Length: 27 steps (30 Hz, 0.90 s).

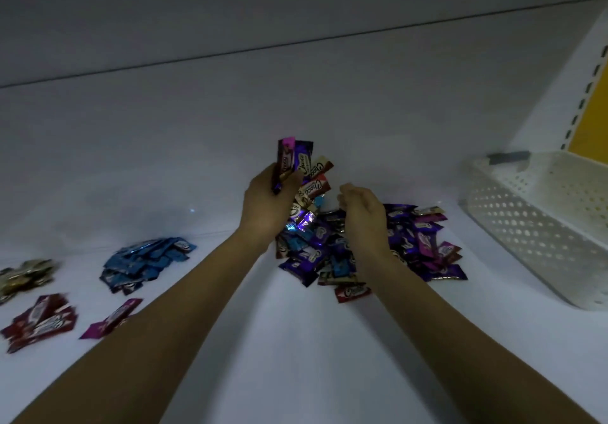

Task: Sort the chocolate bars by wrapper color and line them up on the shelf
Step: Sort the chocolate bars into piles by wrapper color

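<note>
The left hand point(268, 200) is curled round a fan of chocolate bars point(304, 170), held up over the far edge of the mixed pile point(332, 259). The fan runs from a pink-topped wrapper on the left through a purple one and a cream one to a red-brown one lowest on the right. The word "Choco" reads in white script on the cream and red-brown wrappers; the smaller print is too blurred to make out.

The right hand point(362, 213) hangs just right of the fan, above the pile, fingers loosely curled with its back to the camera; I cannot tell whether it pinches anything.

The pile lies mid-shelf point(197, 160), mostly purple with pink, blue and red among it. To the near left sit sorted groups, set apart: a blue heap point(148, 260), a gold heap point(24, 275), a red heap point(42, 321) and one pink bar point(112, 318) touching the left forearm's edge. A white perforated basket point(543, 213) stands at the right
</note>
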Each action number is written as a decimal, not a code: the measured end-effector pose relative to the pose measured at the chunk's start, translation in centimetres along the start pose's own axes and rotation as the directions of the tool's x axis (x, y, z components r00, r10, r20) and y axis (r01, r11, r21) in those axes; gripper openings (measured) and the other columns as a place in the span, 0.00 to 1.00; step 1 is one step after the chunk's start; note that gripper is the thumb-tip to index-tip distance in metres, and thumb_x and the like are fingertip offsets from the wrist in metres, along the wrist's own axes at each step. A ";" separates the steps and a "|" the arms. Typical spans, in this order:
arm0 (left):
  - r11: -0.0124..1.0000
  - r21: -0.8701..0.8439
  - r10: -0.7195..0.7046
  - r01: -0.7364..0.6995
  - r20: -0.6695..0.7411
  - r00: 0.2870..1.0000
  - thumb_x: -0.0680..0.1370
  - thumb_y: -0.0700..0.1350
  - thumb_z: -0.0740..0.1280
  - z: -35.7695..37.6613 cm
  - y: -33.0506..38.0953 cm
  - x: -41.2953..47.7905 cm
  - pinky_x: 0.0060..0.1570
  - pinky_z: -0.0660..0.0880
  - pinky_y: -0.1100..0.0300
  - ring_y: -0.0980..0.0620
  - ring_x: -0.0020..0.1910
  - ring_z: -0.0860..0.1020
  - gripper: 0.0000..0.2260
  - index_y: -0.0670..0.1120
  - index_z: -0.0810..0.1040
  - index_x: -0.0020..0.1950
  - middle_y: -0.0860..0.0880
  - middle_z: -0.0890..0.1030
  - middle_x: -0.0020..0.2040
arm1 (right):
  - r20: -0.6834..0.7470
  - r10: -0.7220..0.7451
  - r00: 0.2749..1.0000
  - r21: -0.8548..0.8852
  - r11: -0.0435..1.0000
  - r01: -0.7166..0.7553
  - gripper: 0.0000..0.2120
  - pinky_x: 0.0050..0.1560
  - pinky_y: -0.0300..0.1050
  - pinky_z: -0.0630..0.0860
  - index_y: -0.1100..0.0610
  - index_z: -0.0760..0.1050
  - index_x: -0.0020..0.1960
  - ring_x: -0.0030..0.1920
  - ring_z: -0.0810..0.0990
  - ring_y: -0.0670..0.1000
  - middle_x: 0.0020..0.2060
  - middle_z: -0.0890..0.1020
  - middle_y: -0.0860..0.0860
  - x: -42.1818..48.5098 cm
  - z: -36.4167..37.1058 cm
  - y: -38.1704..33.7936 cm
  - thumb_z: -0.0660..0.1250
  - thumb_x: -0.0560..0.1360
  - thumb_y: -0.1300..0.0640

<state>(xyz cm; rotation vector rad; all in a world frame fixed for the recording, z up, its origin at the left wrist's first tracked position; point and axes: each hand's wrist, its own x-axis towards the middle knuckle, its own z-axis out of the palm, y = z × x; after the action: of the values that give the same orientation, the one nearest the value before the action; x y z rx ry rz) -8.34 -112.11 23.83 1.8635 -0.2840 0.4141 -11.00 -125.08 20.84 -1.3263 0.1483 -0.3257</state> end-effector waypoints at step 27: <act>0.917 -0.322 -0.398 0.235 -0.745 0.535 0.80 0.48 0.64 -28.8 -7.2 -16.2 0.39 0.79 0.59 0.54 0.37 0.83 0.04 0.49 0.77 0.51 0.50 0.84 0.42 | 0.786 0.277 0.552 -0.211 0.961 -0.182 0.13 0.45 0.44 0.82 0.66 0.77 0.59 0.47 0.84 0.56 0.49 0.83 0.59 -10.2 28.7 4.0 0.67 0.74 0.70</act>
<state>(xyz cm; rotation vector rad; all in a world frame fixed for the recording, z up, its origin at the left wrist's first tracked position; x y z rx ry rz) -24.37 -82.69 19.18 1.3206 0.6283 0.8930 -11.70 -94.50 23.13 -1.4224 -0.4542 0.5587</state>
